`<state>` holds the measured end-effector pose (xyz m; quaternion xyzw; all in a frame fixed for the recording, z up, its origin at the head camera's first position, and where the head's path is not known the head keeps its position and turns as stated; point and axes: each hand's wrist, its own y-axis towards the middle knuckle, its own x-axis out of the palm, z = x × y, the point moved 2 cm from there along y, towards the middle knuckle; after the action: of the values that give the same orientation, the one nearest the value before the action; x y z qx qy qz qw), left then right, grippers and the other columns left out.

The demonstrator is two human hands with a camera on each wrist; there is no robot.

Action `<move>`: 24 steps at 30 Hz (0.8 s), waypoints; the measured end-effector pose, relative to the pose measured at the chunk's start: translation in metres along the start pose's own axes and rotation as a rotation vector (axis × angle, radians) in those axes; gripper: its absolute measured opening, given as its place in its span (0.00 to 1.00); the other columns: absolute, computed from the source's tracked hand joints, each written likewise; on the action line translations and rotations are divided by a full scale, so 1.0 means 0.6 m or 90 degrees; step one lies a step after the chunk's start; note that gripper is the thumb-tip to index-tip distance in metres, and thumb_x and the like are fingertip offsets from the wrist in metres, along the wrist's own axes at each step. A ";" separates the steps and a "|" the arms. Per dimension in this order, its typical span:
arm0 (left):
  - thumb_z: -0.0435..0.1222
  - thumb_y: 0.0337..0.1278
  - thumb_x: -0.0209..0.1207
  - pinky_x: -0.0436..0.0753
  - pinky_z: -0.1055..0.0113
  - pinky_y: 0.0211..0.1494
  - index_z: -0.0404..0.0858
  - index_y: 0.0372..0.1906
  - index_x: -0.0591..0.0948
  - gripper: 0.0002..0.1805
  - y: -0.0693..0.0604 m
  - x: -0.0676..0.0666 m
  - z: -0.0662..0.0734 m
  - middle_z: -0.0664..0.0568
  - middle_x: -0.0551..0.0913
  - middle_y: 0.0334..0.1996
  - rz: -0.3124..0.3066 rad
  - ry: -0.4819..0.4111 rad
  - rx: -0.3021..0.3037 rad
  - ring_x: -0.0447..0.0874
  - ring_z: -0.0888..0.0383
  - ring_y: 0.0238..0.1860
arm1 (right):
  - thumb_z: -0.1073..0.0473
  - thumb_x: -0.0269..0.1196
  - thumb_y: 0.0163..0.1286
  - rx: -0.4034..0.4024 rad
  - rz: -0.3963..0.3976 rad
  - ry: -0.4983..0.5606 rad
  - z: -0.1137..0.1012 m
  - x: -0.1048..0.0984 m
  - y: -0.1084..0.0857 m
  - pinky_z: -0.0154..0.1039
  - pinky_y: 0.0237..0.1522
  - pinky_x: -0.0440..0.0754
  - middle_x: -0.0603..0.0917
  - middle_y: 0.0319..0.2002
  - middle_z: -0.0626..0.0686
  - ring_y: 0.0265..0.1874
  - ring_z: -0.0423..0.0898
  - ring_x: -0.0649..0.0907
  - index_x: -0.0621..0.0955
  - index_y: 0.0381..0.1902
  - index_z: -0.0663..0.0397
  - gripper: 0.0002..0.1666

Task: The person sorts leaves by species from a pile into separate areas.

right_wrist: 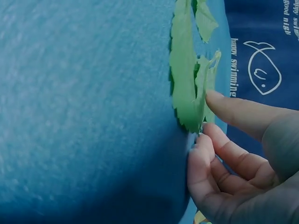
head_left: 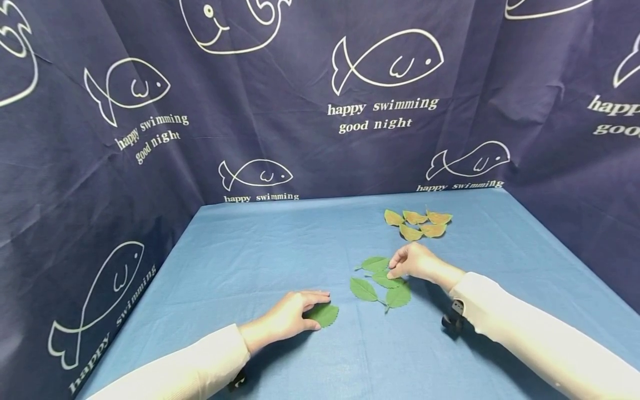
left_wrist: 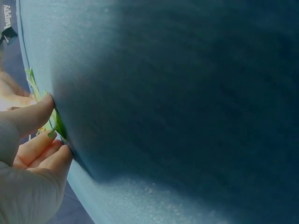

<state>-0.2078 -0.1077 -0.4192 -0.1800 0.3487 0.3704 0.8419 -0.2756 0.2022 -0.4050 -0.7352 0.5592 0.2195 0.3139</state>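
In the head view, my left hand (head_left: 286, 318) rests on the blue cloth over a green leaf (head_left: 326, 315). Its thumb and fingers stand apart at the leaf's edges, and the palm side hides part of it. Further right, my right hand (head_left: 415, 262) pinches the edge of a serrated green leaf (head_left: 386, 279) in a group. Beside that one lie other green leaves (head_left: 398, 296), partly overlapping. The right wrist view has the thumb (right_wrist: 233, 108) on the leaf's face and curled fingers below. In the left wrist view, the leaf (left_wrist: 60, 126) shows edge-on between thumb and fingers.
Several yellow-brown leaves (head_left: 411, 232) lie grouped in two rows beyond my right hand. Blue cloth (head_left: 260, 239) covers the flat surface. Dark blue curtains (head_left: 310, 111) printed with white fish and words stand at the back and both sides.
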 end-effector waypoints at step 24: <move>0.27 0.50 0.69 0.75 0.62 0.65 0.31 0.62 0.75 0.31 -0.001 0.001 0.003 0.43 0.73 0.66 0.002 -0.001 0.002 0.70 0.47 0.68 | 0.66 0.71 0.56 -0.006 -0.071 0.023 0.000 0.000 0.000 0.39 0.32 0.86 0.85 0.29 0.51 0.26 0.43 0.82 0.86 0.30 0.62 0.05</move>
<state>-0.2061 -0.1067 -0.4185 -0.1781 0.3489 0.3711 0.8419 -0.2753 0.2023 -0.4053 -0.7705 0.5221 0.1907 0.3120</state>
